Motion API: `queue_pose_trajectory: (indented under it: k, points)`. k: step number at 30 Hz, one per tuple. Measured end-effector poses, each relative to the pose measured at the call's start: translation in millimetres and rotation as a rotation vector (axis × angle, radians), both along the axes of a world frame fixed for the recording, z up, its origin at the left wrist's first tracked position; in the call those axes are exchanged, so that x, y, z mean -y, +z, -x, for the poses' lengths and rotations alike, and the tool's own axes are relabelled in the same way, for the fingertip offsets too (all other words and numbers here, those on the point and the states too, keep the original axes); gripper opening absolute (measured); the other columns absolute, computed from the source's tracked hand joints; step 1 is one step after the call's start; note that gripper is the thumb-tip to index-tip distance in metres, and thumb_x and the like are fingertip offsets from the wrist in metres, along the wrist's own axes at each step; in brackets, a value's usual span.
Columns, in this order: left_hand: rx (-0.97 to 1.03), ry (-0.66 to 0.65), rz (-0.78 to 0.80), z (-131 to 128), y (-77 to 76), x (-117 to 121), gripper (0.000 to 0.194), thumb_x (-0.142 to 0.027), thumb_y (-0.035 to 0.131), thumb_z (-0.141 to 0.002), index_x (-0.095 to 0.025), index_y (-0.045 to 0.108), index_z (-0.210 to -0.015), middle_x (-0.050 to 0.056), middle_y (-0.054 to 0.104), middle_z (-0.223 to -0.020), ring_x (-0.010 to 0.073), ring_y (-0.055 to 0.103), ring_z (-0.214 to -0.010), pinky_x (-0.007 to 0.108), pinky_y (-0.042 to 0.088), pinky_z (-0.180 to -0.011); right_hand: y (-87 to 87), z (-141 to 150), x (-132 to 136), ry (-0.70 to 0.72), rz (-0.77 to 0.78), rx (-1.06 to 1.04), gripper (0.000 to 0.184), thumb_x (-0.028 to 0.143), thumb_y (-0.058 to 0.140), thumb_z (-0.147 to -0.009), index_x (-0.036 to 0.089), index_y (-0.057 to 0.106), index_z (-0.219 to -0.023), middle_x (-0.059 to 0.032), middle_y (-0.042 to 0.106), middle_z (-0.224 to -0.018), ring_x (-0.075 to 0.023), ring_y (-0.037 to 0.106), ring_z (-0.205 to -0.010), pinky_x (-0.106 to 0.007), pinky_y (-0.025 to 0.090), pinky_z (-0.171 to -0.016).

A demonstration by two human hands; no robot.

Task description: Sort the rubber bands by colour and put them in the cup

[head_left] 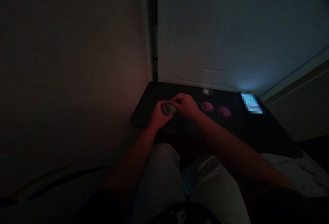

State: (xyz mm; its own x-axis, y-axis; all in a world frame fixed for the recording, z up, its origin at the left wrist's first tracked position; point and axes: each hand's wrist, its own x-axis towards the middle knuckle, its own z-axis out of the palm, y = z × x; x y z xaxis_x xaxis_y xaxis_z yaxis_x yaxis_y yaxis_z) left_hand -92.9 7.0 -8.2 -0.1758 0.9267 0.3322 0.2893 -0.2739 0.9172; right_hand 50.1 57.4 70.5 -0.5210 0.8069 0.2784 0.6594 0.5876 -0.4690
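Note:
In dim light, my left hand (158, 116) is wrapped round a small clear round container (169, 108) above the near left part of the dark table. My right hand (185, 104) is at the container's far right rim, its fingers pinched together. Whatever those fingers may hold is too dark and small to make out. Just right of my right hand lies a pile of pink strands (207, 106). A second pink pile (224, 111) is farther right.
The black table (246, 131) stands against a pale panel (205, 28) with heart patterns. A clear lid-like piece (207, 91) lies at its back edge. A lit, blurred screen (252, 103) is at the right. A wall (77, 63) rises close on the left.

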Motion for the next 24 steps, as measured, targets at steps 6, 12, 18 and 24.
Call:
queue_pose_trajectory:
  k: [6, 12, 18, 24]
  points:
    - [0.046, -0.03, -0.009, 0, -1.4, -1, 0.062, -0.02, 0.076, -0.055, -0.018, 0.045, -0.108, 0.009, 0.058, -0.109, 0.0191, 0.058, -0.099, 0.037, 0.047, -0.088, 4.5, -2, -4, 0.116, -0.098, 0.207, 0.024, 0.021, 0.053, -0.082, 0.02, 0.071, -0.097, -0.0072, 0.059, -0.086, -0.0173, 0.053, -0.082, -0.029, 0.04, -0.076]
    - [0.244, -0.018, 0.0, 4, -3.9, -6, 0.065, -0.021, 0.08, -0.05, -0.019, 0.043, -0.103, 0.012, 0.056, -0.116, 0.0225, 0.055, -0.11, 0.041, 0.045, -0.093, 7.9, -27, -10, 0.062, -0.098, -0.054, 0.031, 0.012, 0.042, -0.086, 0.014, 0.065, -0.106, -0.0081, 0.061, -0.093, -0.0156, 0.056, -0.086, -0.029, 0.042, -0.079]
    - [0.421, 0.078, 0.069, 12, -2.8, -10, 0.057, -0.025, 0.078, -0.054, -0.018, 0.041, -0.097, 0.012, 0.059, -0.113, 0.0216, 0.061, -0.099, 0.041, 0.049, -0.087, -14.4, -54, -2, -0.057, 0.021, -0.017, 0.024, 0.015, 0.044, -0.085, 0.018, 0.066, -0.093, -0.005, 0.066, -0.09, -0.0159, 0.06, -0.082, -0.028, 0.045, -0.075]
    - [0.26, 0.133, 0.031, 5, -3.2, -10, 0.06, -0.026, 0.078, -0.055, -0.019, 0.042, -0.103, 0.011, 0.06, -0.112, 0.02, 0.061, -0.096, 0.038, 0.049, -0.085, -44.5, -70, 14, -0.037, 0.101, 0.147, 0.02, 0.019, 0.047, -0.083, 0.017, 0.066, -0.089, -0.0054, 0.068, -0.088, -0.016, 0.061, -0.077, -0.026, 0.044, -0.07]
